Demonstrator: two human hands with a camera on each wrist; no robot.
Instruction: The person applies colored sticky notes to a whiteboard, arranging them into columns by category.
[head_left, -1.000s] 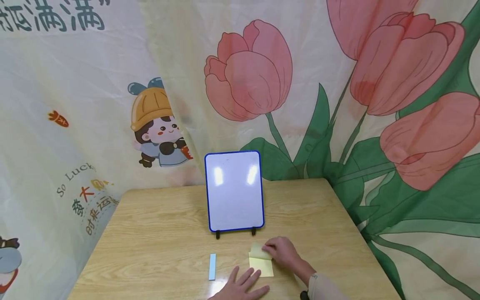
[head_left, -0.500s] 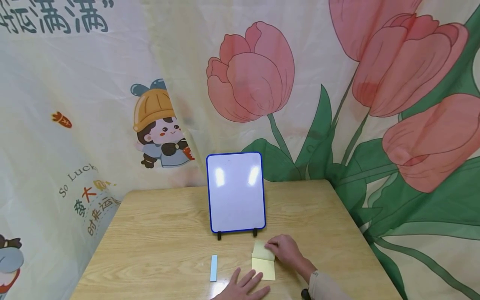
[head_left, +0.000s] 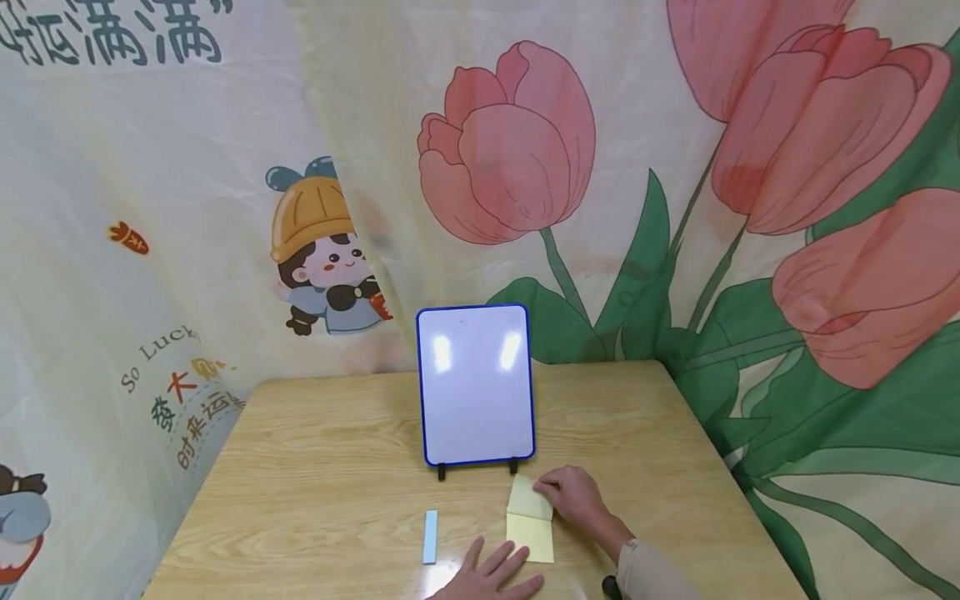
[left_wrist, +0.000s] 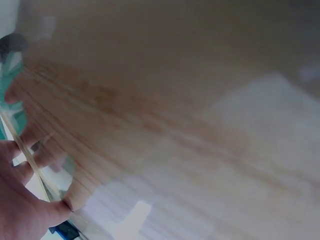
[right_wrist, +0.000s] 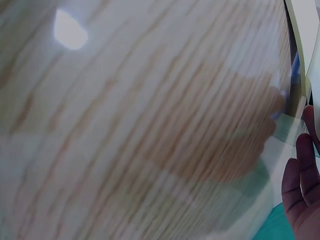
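Observation:
A pale yellow sticky note pad (head_left: pixel 530 540) lies on the table in front of the whiteboard. Its top sheet (head_left: pixel 528 498) is folded back toward the board, still joined to the pad along a crease as far as I can see. At that sheet's right edge, my right hand (head_left: pixel 579 502) pinches it between thumb and fingers. My left hand (head_left: pixel 491 575) lies with fingers spread, fingertips touching the pad's lower left corner. In the left wrist view the left hand (left_wrist: pixel 25 200) shows at the lower left; the right hand (right_wrist: pixel 305 180) stands at the right wrist view's edge.
A small whiteboard (head_left: pixel 476 392) with a blue frame stands on black feet behind the pad. Left of the pad lies a narrow light blue strip (head_left: pixel 430 537). The wooden table (head_left: pixel 322 467) meets a printed cloth backdrop (head_left: pixel 360 125) at its far edge.
My right hand has drawn the top sheet slightly farther from me, so more of it shows. The left hand keeps its place on the pad. The head view has shifted slightly.

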